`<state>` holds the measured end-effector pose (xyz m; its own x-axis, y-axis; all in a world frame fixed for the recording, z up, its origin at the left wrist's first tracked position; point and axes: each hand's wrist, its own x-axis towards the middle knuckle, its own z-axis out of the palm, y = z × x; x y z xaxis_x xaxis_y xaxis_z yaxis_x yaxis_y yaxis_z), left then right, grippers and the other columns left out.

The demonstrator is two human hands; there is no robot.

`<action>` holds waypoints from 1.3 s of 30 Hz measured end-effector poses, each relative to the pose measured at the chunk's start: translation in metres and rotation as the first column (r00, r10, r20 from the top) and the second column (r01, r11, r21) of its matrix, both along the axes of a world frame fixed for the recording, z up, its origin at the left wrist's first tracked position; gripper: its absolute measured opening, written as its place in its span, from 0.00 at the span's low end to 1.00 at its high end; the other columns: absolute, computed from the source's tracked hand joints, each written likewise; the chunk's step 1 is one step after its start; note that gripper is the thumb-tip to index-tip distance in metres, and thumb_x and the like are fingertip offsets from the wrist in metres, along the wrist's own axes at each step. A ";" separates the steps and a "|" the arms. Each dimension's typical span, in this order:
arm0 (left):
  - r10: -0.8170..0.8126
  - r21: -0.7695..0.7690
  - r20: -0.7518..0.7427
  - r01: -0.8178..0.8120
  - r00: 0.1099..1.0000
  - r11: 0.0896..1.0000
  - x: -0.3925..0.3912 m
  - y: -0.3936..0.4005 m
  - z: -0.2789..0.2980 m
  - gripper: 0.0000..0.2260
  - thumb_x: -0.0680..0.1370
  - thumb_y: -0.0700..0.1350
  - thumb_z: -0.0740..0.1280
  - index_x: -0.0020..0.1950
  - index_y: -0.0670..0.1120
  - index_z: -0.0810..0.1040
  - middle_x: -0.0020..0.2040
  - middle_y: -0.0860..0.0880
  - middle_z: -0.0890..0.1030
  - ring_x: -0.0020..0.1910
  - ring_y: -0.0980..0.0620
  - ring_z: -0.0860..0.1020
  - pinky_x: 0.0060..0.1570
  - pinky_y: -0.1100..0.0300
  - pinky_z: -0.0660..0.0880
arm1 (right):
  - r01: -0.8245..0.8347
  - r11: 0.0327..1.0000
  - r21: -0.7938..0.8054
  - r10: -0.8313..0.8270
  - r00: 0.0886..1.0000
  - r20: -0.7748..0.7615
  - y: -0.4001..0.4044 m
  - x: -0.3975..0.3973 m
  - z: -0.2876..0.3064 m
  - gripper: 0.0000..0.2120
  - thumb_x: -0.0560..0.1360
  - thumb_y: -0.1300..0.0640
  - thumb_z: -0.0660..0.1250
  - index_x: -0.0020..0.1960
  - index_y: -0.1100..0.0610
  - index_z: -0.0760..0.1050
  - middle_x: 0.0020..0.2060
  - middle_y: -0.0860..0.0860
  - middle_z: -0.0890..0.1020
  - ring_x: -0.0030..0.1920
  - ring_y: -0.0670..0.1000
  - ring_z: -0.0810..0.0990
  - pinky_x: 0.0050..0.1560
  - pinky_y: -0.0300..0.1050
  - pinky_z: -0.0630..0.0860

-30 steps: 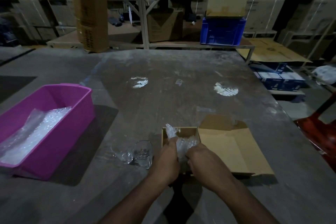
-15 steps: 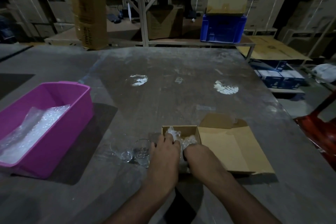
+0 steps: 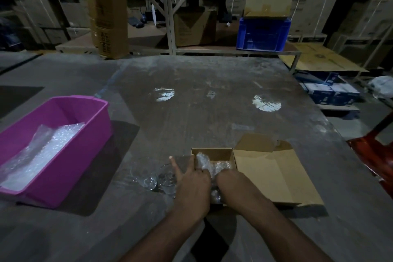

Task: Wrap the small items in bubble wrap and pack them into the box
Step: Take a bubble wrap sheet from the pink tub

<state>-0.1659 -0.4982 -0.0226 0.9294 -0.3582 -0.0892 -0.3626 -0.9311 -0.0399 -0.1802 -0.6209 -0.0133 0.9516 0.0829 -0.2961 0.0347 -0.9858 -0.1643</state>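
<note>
Both hands are down at the small cardboard box (image 3: 214,153) at the near edge of the counter (image 3: 212,112), seating a bubble-wrapped bundle (image 3: 212,166) inside it. The left hand (image 3: 191,185) lies with fingers mostly straight along the box's left wall, one finger splayed out. The right hand (image 3: 231,183) presses on the wrap; I cannot tell how its fingers curl. Two bare glasses (image 3: 157,176) stand just left of the box, so probably they need wrapping next, with a sheet from the bubble wrap (image 3: 42,151) lying in the pink tub (image 3: 91,144) far left.
</note>
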 end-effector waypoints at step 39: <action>-0.122 0.107 -0.036 0.125 0.992 0.986 -0.014 0.002 0.009 0.08 0.79 0.43 0.65 0.55 0.47 0.81 0.56 0.45 0.82 0.59 0.44 0.75 0.58 0.51 0.67 | -0.250 0.968 -0.001 0.250 0.967 -0.040 -0.017 0.019 -0.032 0.14 0.81 0.59 0.64 0.63 0.62 0.78 0.63 0.60 0.79 0.61 0.57 0.77 0.59 0.44 0.69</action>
